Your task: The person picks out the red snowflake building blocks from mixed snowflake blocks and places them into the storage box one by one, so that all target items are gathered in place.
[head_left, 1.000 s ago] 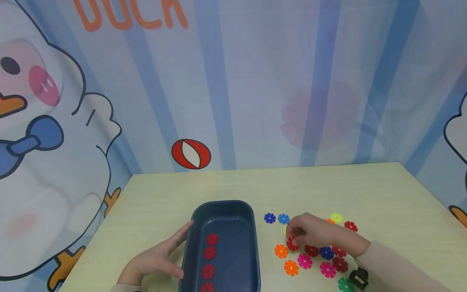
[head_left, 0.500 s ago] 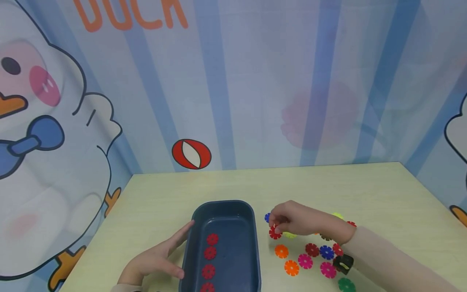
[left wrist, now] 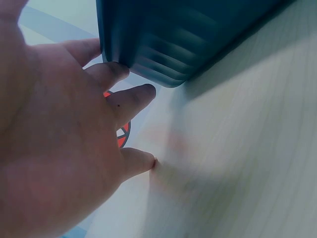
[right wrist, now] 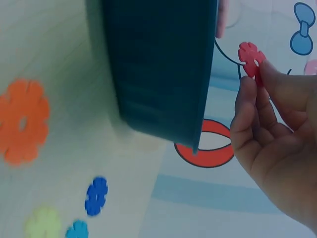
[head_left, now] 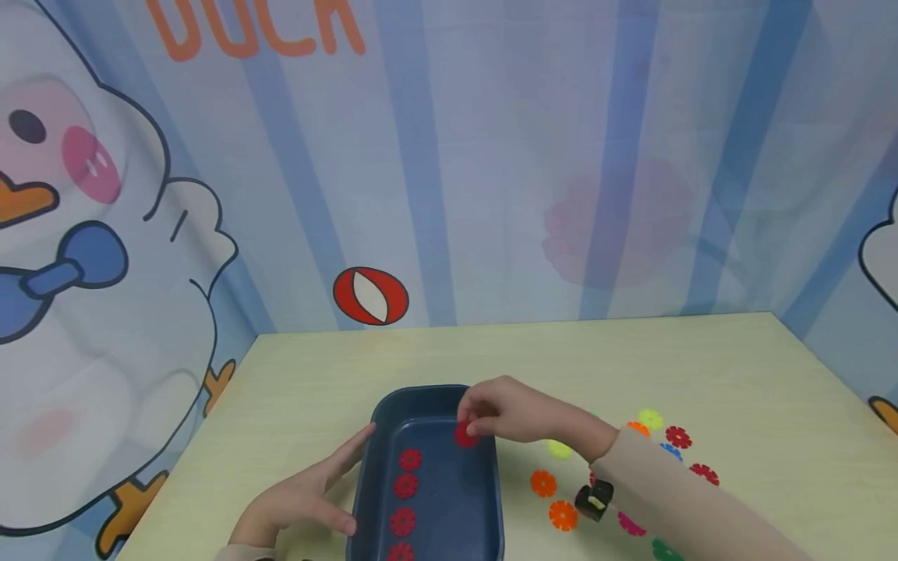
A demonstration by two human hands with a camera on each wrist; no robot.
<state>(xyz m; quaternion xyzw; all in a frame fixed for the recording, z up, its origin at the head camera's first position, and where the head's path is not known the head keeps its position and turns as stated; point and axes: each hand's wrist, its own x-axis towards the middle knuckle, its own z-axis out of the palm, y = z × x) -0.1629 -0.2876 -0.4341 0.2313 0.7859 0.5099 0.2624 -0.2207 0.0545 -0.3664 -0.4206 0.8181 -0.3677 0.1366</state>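
Our right hand pinches a red disc above the tray (let's release low); spread left hand touches its side.

Orange letters reading "DUCK", tops cut off, stand on the blue striped backdrop.
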